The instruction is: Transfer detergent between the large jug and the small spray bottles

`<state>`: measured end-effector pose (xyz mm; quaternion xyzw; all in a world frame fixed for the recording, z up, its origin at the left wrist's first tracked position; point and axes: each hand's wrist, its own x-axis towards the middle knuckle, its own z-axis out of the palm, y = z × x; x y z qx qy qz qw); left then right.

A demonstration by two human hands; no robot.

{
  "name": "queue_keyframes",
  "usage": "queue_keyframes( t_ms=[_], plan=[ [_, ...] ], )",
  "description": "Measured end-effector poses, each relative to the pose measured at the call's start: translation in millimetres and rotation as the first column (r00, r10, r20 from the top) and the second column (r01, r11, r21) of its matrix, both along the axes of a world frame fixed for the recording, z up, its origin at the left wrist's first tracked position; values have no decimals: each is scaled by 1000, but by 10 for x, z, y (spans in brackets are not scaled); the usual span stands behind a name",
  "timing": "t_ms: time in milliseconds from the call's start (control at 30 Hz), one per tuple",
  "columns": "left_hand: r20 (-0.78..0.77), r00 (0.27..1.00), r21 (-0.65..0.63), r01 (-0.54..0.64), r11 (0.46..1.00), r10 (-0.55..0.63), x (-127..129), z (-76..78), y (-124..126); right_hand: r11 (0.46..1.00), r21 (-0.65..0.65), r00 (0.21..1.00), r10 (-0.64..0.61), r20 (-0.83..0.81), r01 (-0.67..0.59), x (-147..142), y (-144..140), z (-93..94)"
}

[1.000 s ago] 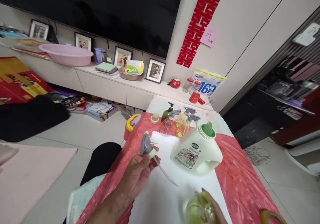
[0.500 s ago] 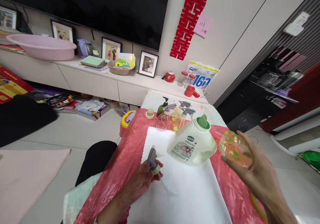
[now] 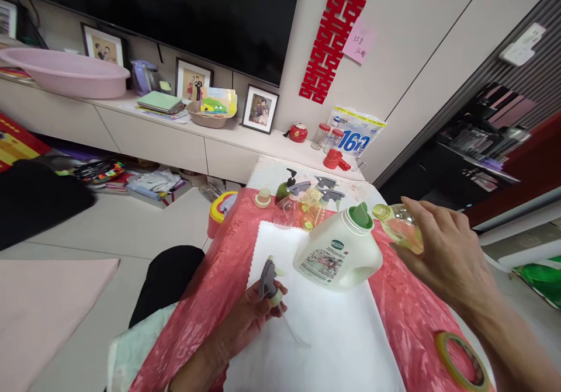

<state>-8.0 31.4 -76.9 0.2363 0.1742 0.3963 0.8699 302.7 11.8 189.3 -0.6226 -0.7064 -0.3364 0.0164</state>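
Observation:
In my left hand (image 3: 254,313) is a grey spray trigger head (image 3: 269,280), gripped at its pale collar, its thin clear tube hanging down over the white mat (image 3: 324,333). My right hand (image 3: 442,246) grips a clear yellowish bottle (image 3: 401,224), tipped on its side with the open neck toward the left. That neck is close to the mouth of a large pale green detergent jug (image 3: 339,252). The jug stands upright on the mat, uncapped, with a green pouring spout (image 3: 360,215) in its opening.
Behind the jug stand several spray bottles (image 3: 287,208), a dark green pump bottle (image 3: 284,188) and a pale cap (image 3: 263,197). A roll of tape (image 3: 462,360) lies at the right on the red table cover (image 3: 394,304). Beyond, a white cabinet (image 3: 232,158) holds picture frames.
My right hand has lifted the bottle and tilted it from near upright onto its side, bringing its neck near the jug's mouth. The left hand with the trigger head stays almost still.

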Motion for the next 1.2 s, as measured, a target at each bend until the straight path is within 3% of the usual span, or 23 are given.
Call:
queue_keyframes(
  t_ms=[267,900,1200],
  plan=[
    [3,1000,17,3,1000,-3,8,-7,-1,999,-13,990,-48,133,51,-152,33,87],
    [-41,999,-3,5,1000,-5,24,89,2,999,4,968,-45,249,45,-281,66,177],
    [-28,1000,0,6,1000,-6,14,24,5,997,-3,948,-67,312,72,-318,89,203]
  ],
)
